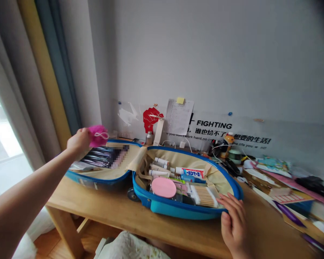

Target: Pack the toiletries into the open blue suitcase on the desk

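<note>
Over the left half of the open blue suitcase [178, 211], the head view shows the left hand [78, 140] with free air all round it. The curtain [43, 79] hangs well off to that hand's outer side and the wall [218, 54] stands beyond it. Below the grip lies the left shell's lining with dark packets on it, and the shell's blue rim sits just under the wrist.

The left arm reaches out long from the lower left corner. Its fingers are closed round a pink bath pouf [98, 135], whose white cord loop shows on the side away from the palm. The pouf is held in the air above the far left edge of the case, touching nothing else.

The right hand [233, 223] lies flat with its fingers spread and nothing in it, the fingertips on the near right rim of the right shell. Just beyond those fingertips is a box of cotton swabs [205, 196], then a pink oval case [163, 187] and a toothpaste tube [190, 172] further in.

The suitcase rests on a wooden desk [118, 212], with bare wood along the near edge. Clutter crowds the desk to the right of the flat hand, and a banner reading FIGHTING [218, 126] runs along the wall.
</note>
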Demonstrator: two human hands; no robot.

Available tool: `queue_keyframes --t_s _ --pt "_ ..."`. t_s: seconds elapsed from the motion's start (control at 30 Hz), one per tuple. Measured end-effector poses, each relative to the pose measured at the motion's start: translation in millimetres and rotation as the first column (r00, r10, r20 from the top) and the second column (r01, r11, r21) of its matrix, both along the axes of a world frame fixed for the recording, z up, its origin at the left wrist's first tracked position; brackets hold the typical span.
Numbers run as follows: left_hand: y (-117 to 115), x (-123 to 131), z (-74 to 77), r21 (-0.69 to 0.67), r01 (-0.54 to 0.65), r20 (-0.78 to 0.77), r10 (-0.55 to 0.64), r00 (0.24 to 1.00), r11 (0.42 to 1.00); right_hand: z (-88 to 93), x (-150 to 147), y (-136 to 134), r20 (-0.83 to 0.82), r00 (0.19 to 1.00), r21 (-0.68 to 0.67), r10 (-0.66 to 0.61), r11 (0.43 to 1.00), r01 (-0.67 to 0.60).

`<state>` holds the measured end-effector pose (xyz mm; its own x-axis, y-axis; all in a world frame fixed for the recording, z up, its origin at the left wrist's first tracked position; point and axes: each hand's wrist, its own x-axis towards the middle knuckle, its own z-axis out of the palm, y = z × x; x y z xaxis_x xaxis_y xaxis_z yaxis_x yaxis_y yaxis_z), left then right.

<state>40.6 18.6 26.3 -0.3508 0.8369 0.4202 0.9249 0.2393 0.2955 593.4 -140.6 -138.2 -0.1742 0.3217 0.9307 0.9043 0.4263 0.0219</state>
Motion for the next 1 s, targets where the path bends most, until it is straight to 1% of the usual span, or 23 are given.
queue_keyframes --t_s 0.07,0.1,0.17,0.2,0.27,0.37,0.43,0.5,0.57,0.63,0.77,0.8,0.83,0.87,0.97,1.0 --pt "6 39 14.7 0.076 0.087 -0.024 -0.085 0.996 0.993 -0.6 0 0 0.002 1.000 0.006 0.004 1.000 -0.004" --pt "10 63 21.0 0.088 0.138 -0.009 -0.138 0.990 0.987 -0.7 0 0 0.004 1.000 0.010 0.007 1.000 -0.007" --pt "15 117 28.0 0.094 0.256 0.060 -0.262 0.963 0.962 -0.7 0 0 0.005 1.000 0.013 0.010 1.000 -0.010" --pt "17 145 28.1 0.101 0.331 0.085 -0.340 0.937 0.938 -0.7 0 0 0.003 1.000 0.011 0.010 1.000 -0.010" --pt "17 202 21.5 0.070 0.496 0.159 -0.500 0.851 0.866 -0.8 0 0 -0.004 1.000 0.000 0.009 1.000 -0.009" --pt "12 276 1.7 0.040 0.665 0.206 -0.658 0.725 0.746 -1.3 0 -1 -0.022 1.000 -0.022 0.008 1.000 -0.009" --pt "8 314 -12.0 -0.010 0.746 0.216 -0.727 0.652 0.666 -1.8 0 -2 -0.033 0.999 -0.025 0.011 1.000 -0.012" --pt "5 342 -23.3 -0.059 0.796 0.205 -0.774 0.600 0.602 -2.4 0 -2 -0.042 0.999 -0.023 0.016 1.000 -0.017" --pt "3 363 -31.5 -0.099 0.822 0.184 -0.801 0.570 0.561 -3.0 0 -3 -0.048 0.999 -0.026 0.015 1.000 -0.016" --pt "1 377 -37.0 -0.136 0.834 0.170 -0.817 0.551 0.535 -3.2 0 -3 -0.045 0.999 -0.037 0.002 0.999 -0.004" --pt "-5 392 -43.5 -0.188 0.850 0.158 -0.839 0.521 0.492 -1.2 0 -5 -0.013 1.000 -0.052 -0.017 0.999 0.016" --pt "-7 394 -44.9 -0.194 0.861 0.153 -0.852 0.501 0.471 -0.3 0 -5 -0.008 1.000 -0.053 -0.015 0.998 0.014" --pt "-9 394 -46.5 -0.201 0.877 0.143 -0.873 0.467 0.436 0.5 0 -5 -0.005 1.000 -0.052 -0.010 0.999 0.010" --pt "-12 395 -48.2 -0.214 0.898 0.127 -0.900 0.416 0.385 1.4 -1 -6 -0.006 1.000 -0.049 -0.006 0.999 0.005" --pt "-16 394 -53.5 -0.294 0.936 0.045 -0.976 0.215 0.192 2.9 -3 -5 -0.011 1.000 -0.040 0.004 0.999 -0.005" --pt "-17 394 -54.8 -0.327 0.932 0.011 -0.986 0.167 0.155 2.9 -3 -5 -0.011 1.000 -0.035 0.003 0.999 -0.003"
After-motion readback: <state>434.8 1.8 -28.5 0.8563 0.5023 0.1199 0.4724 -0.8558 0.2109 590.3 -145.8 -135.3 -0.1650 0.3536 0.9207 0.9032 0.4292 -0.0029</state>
